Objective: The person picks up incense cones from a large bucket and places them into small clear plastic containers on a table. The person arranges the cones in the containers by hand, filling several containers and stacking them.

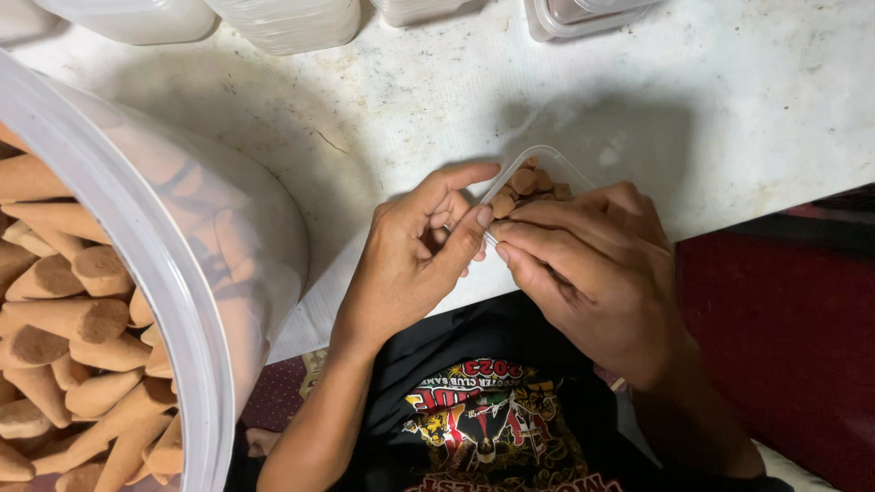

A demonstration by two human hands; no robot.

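Small clear plastic box (547,169) of brown cones (524,182) sits between both hands, tilted, long axis running up-right away from the fingertips. Right hand (592,273) cups it from the right, fingers closed around its side (nearer). Left hand (415,255) pinches at its near rim. Large cone tub (173,273) well left

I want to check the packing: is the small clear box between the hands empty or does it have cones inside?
Not empty. Brown cones show through the small clear box, between the left hand and right hand.
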